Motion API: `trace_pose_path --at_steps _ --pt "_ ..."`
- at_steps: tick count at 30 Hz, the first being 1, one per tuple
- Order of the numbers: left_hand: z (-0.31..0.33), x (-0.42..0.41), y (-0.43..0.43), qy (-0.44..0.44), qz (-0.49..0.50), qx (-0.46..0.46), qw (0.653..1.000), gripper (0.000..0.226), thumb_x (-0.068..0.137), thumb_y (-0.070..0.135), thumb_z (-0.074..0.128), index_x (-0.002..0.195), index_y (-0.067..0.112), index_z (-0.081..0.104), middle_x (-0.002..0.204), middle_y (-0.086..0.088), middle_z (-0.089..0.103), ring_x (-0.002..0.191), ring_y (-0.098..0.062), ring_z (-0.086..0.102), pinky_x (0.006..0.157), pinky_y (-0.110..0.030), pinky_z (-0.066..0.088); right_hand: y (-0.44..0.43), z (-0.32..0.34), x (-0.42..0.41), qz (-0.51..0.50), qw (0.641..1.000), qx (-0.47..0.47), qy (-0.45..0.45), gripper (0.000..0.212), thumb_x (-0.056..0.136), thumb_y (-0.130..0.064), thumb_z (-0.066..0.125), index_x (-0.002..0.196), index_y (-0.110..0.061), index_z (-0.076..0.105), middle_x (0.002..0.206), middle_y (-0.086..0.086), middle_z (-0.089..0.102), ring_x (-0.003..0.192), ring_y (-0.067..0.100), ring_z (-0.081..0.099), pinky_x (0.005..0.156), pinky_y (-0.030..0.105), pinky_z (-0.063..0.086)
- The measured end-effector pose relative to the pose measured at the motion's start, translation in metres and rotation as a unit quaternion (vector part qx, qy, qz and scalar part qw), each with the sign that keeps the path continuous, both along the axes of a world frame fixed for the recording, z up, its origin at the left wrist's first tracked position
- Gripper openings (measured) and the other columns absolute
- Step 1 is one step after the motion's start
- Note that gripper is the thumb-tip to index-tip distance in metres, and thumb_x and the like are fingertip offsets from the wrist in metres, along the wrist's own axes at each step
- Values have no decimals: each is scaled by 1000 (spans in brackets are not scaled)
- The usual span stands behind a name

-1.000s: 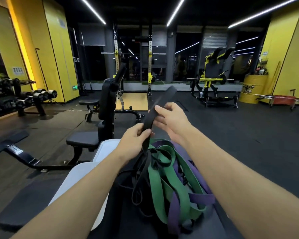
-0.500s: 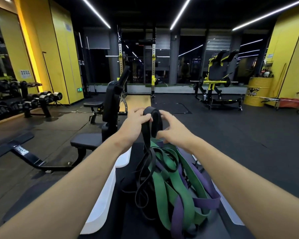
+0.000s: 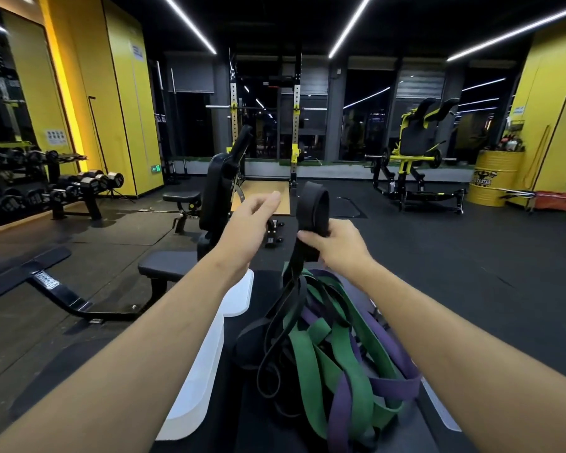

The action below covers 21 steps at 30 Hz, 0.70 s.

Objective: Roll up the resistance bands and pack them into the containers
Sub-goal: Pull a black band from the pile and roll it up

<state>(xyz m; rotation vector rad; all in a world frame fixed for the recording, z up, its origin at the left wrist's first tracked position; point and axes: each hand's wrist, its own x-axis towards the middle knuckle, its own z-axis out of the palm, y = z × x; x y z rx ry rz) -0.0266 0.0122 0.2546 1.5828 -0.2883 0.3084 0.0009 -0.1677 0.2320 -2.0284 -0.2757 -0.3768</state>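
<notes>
Above the bench, right hand [image 3: 335, 245]: raised at chest height, fingers and thumb clenched round a wide black rubber resistance band [image 3: 312, 207] just under its folded top.
Left hand [image 3: 249, 223]: lifted beside the band on its left, fingers loosely stretched forward, grasping nothing and clear of the rubber.
Held band: its upper end stands as a narrow upright loop above the right fist; the rest hangs straight down from the fist into the heap below.
Heap: green flat bands [image 3: 307, 364], purple flat bands [image 3: 392, 384] and thin black bands [image 3: 275, 322] lie tangled together, unrolled, between the two forearms.
Support: the heap rests on a black padded bench top [image 3: 262, 289].
Bench edges: white rounded plastic panels [image 3: 203, 371] lie along the left side, touching the pad; a pale strip shows at the right edge. Whether these are containers I cannot tell.
Ahead, left of centre: a black adjustable bench with upright backrest [image 3: 216, 191] stands just beyond the hands.
Far left: a black dumbbell rack [image 3: 79, 188], loaded, stands before a mirror and yellow wall panels.
Centre back: a steel squat rack with yellow fittings [image 3: 263, 125] over a wooden platform.
Right back: a yellow-framed black weight machine [image 3: 419, 148], and near it a yellow metal drum [image 3: 495, 178].
Floor: dark rubber matting throughout.
</notes>
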Motion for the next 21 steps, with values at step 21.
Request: trace_pose_path --at_steps 21 --pt "-73 20 -12 -15 11 144 989 13 105 11 57 110 16 69 103 -7 74 98 -26 69 92 -37 54 -8 29 -5 46 905 325 272 11 101 -21 65 92 -15 61 69 1 63 47 7 40 35 16 29"
